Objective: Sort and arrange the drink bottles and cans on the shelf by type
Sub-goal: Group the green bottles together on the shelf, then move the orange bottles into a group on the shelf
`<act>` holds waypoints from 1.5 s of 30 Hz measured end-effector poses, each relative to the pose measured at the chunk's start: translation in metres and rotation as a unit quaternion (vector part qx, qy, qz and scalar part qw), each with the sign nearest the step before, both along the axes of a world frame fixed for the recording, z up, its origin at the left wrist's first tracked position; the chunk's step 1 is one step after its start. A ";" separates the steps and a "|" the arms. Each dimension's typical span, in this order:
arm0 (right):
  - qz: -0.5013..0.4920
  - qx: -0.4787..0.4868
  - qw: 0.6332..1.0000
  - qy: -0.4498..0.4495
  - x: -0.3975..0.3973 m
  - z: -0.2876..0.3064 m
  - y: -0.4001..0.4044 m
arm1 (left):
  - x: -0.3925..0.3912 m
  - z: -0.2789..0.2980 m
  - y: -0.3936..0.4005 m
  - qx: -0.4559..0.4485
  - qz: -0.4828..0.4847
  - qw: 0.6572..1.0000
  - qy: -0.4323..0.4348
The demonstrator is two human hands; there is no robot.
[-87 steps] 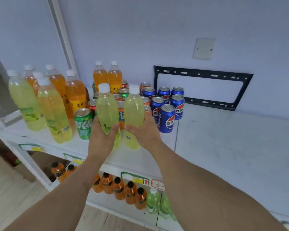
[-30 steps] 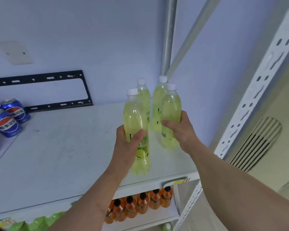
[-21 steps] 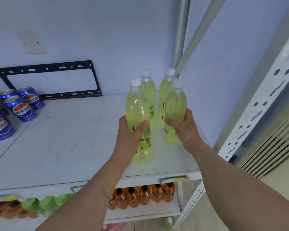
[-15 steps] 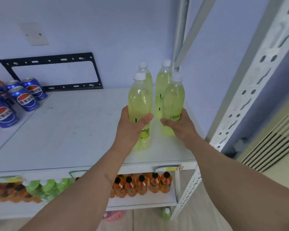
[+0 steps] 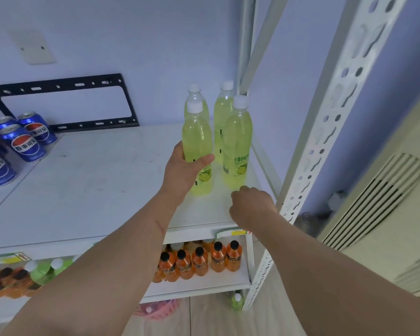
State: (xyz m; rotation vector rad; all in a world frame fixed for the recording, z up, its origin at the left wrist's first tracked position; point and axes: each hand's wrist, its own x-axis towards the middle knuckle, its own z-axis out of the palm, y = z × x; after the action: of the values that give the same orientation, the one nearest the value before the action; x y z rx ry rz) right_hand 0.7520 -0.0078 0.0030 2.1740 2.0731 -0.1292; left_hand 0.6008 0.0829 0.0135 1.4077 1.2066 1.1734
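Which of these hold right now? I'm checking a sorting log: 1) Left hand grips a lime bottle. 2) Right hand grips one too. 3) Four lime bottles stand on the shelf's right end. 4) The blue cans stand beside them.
1) True: the left hand wraps the front-left lime bottle.
2) False: the right hand is off the front-right lime bottle, holding nothing.
3) True.
4) False: the blue cans stand far left, across bare shelf.

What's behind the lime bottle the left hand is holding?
Directly behind the held bottle in the left hand stands another lime bottle; only its cap and shoulders show, the rest is covered. A third bottle stands back right, then the wall.
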 end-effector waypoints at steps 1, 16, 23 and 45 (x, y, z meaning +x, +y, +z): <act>0.000 0.002 1.000 0.001 0.001 -0.001 0.001 | -0.001 0.000 0.005 0.001 -0.004 1.000 0.006; 0.043 0.024 0.999 0.011 -0.019 0.005 0.008 | -0.015 -0.001 0.007 -0.028 -0.011 0.995 0.100; 0.157 0.058 0.983 -0.069 -0.081 0.024 0.017 | -0.108 -0.022 -0.055 0.154 0.077 0.811 0.560; 0.346 0.148 0.923 -0.080 -0.498 0.051 0.008 | -0.521 0.016 -0.123 0.285 0.123 0.607 0.731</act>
State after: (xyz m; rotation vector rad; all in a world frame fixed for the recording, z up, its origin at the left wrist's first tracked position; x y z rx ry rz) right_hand 0.2545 -0.0003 0.0539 1.3631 2.7394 0.4421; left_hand 0.0797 -0.0397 0.0298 3.0120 2.2268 0.2631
